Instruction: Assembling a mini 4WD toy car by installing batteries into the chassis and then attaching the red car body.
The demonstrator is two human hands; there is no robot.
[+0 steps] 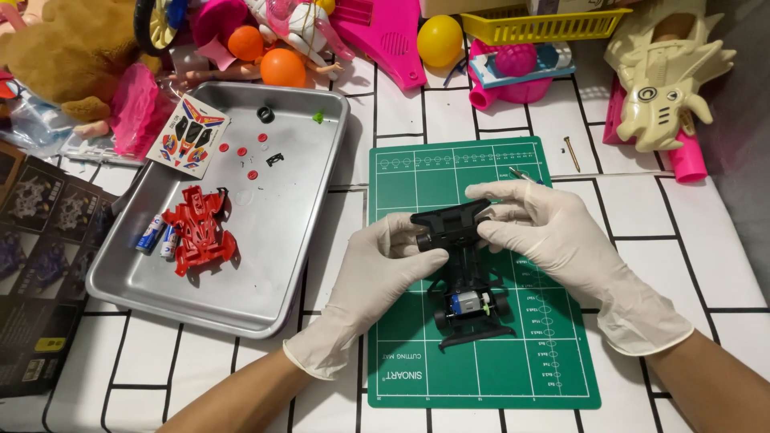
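- A white tabletop [682,240] ruled with black grid lines is seen from above; toys are piled along its far edge, among them a brown plush [68,56], orange balls [282,67], a yellow ball [439,40], a yellow basket [545,24] and a cream toy blaster [670,76].
- A green mat [401,184] is laid at the centre, and a metal tray [305,240] stands just to its left.
- A black toy-car chassis [465,281] is held over the mat, its silver motor [469,302] exposed and small wheels fitted at the near end.
- The red body shell [200,228] is left apart in the tray, beside two small batteries [156,238], so the car is judged unfinished: shell off, batteries out.
- Loose parts lie in the tray too: red discs [241,150], a black ring [265,115], a green bit [318,117] and a black clip [274,159]; a sticker sheet [190,135] is propped on the tray's far-left rim.
- A screw [571,152] is seen on the tabletop past the mat's far-right corner.
- The left hand [377,273], gloved in white, is brought in from the lower left, its fingers [417,261] closed around the chassis's far-left edge.
- The right hand [545,232], also gloved, is arched over from the right, its fingers [489,192] pinched on the far end of the chassis.
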